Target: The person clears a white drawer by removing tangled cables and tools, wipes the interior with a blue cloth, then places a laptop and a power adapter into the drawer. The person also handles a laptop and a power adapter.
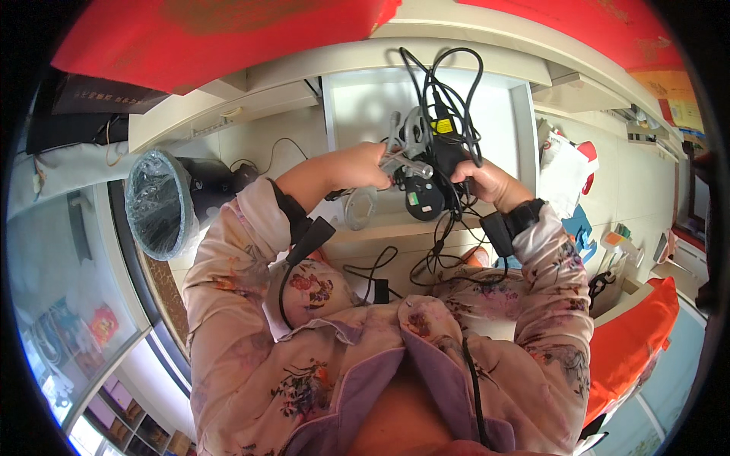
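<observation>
My left hand (370, 166) grips a silver-grey metal device with tubular arms (412, 159), perhaps a small stand; its exact kind is unclear. In my right hand (483, 179) is a bundle of black cables (470, 74) with a black power adapter (447, 149) bearing a yellow label (441, 126). Between the hands hangs a round black disc-shaped base (425, 199) with small stickers. All of this is above a pulled-out white drawer (356, 105). A clear round piece (360, 208) shows near the drawer's front, below my left hand. Fingertips of both hands are partly hidden.
Loose cable ends (436, 251) dangle past the drawer front towards my lap. To the left stands a waste bin (188, 199) with a plastic liner. A white bag (559, 171) lies on the floor at right, and an orange cloth (633, 342) covers something nearer me.
</observation>
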`<state>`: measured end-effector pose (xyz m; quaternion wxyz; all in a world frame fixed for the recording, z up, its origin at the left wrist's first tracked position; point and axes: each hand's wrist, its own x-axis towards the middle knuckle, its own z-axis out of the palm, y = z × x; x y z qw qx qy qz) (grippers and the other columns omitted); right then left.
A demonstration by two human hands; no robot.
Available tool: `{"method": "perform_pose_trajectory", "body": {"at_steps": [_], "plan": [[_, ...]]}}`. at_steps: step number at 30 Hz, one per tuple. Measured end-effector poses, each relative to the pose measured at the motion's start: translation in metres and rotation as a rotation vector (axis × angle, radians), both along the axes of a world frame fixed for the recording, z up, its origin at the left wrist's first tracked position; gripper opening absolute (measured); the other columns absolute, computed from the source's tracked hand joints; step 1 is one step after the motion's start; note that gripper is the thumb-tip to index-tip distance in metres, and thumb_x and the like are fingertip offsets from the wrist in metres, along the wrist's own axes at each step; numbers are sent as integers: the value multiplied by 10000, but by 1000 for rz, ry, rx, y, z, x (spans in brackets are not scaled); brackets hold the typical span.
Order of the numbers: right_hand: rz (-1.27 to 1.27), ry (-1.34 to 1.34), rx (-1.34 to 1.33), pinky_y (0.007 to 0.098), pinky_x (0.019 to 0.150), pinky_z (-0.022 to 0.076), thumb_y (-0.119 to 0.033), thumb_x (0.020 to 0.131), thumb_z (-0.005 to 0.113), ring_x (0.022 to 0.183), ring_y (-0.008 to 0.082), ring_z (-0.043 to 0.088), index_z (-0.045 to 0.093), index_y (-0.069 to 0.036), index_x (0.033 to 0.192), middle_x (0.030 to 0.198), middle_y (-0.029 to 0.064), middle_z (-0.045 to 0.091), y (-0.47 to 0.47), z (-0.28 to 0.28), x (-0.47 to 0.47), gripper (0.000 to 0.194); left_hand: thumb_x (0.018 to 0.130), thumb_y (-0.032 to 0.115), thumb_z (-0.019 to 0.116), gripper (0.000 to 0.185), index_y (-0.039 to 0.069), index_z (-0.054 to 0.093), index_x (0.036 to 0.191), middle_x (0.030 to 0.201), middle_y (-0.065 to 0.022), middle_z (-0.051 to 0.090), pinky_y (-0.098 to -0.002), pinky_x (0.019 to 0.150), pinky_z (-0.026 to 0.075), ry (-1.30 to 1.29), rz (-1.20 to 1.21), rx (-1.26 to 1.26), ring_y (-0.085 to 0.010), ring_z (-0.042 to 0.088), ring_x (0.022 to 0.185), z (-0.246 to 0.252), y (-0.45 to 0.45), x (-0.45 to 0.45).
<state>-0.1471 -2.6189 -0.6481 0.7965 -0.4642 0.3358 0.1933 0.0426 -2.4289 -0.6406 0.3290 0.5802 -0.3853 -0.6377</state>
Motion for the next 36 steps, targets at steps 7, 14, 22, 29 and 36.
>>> {"method": "perform_pose_trajectory", "body": {"at_steps": [7, 14, 22, 29, 36], "plan": [[109, 17, -430, 301, 729, 460, -273, 645, 653, 797, 181, 566, 590, -1, 1022, 884, 86, 618, -31, -11, -9, 469, 710, 152, 670, 517, 8, 491, 1173, 896, -38, 565, -289, 758, 419, -355, -12, 151, -133, 500, 820, -18, 27, 34], [598, 484, -1649, 452, 820, 462, -240, 744, 605, 987, 381, 548, 453, -40, 1107, 1030, 234, 540, -49, 6, -24, 441, 720, 81, 611, 539, 22, 473, 1237, 935, -43, 594, -249, 777, 436, -251, 189, 217, -126, 563, 842, 11, 73, 46], [1052, 474, -1667, 541, 1046, 172, -345, 814, 581, 1299, 445, 244, 178, -43, 1411, 1332, 355, 295, -30, -7, -21, 781, 766, -9, 564, 525, 30, 453, 1278, 931, -28, 590, -238, 777, 425, -79, 537, 151, -102, 531, 865, 43, 116, 48], [1296, 299, -1525, 420, 617, 483, -252, 877, 516, 742, 330, 614, 384, 17, 1254, 836, 174, 603, 21, 57, 3, 482, 778, 2, 589, 504, 54, 478, 1267, 898, -29, 609, -230, 731, 443, -71, 797, 122, -101, 558, 837, 49, 173, 60], [1032, -736, -1227, 439, 644, 479, -216, 828, 578, 750, 350, 587, 535, 0, 936, 788, 173, 579, 114, 50, 104, 245, 770, -24, 591, 254, 58, 557, 1008, 879, -23, 612, -222, 681, 424, -84, 989, 69, -73, 521, 777, 54, 221, 53]]}}
